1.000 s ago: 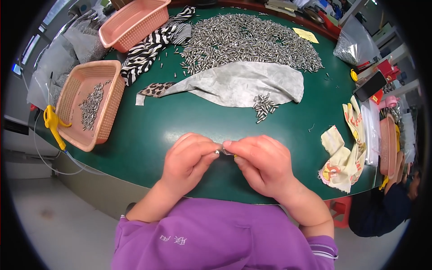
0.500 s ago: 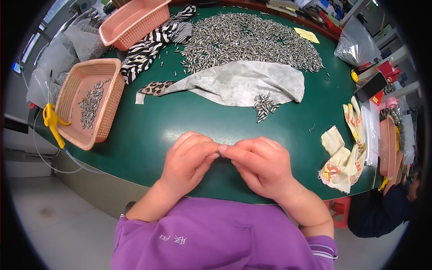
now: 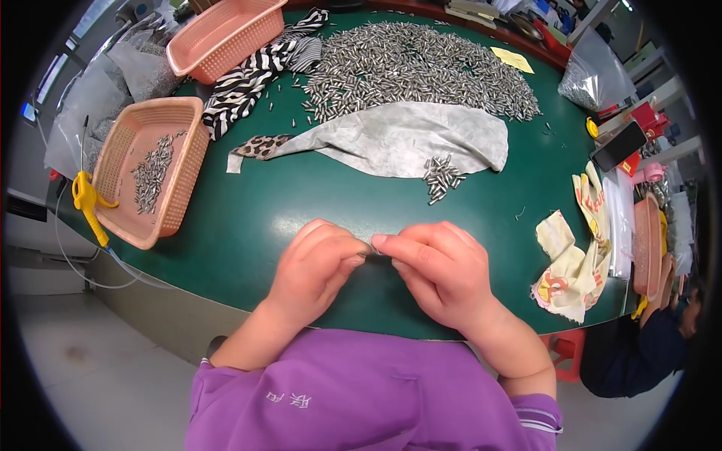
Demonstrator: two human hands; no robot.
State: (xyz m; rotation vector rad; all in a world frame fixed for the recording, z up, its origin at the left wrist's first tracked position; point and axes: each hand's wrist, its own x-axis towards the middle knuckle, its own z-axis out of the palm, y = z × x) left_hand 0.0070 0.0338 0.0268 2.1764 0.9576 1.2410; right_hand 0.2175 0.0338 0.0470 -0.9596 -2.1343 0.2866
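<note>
In the head view a dark green tabletop (image 3: 248, 218) with a rounded near edge fills most of the picture, with grey floor below it and shelves and clutter blurred past its far edge. A wide heap of small metal pins (image 3: 421, 64) spreads along the far edge, and a grey cloth (image 3: 398, 139) lies just in front of it with a small cluster of pins (image 3: 440, 177) at its near border. Toward the left edge a pink basket (image 3: 150, 177) holds a few more pins, a yellow tool (image 3: 86, 203) beside it; a second pink basket (image 3: 226, 34) sits at the far left corner next to a striped cloth (image 3: 248, 75). Patterned gloves (image 3: 575, 259) lie near the right edge, where another person's dark sleeve (image 3: 632, 353) shows. Close to the near edge, at the middle, the left hand (image 3: 312, 267) and right hand (image 3: 444, 270) meet fingertip to fingertip, both curled and pinching a small metal piece (image 3: 368, 254) that is mostly hidden between thumbs and forefingers, just above the tabletop.
</note>
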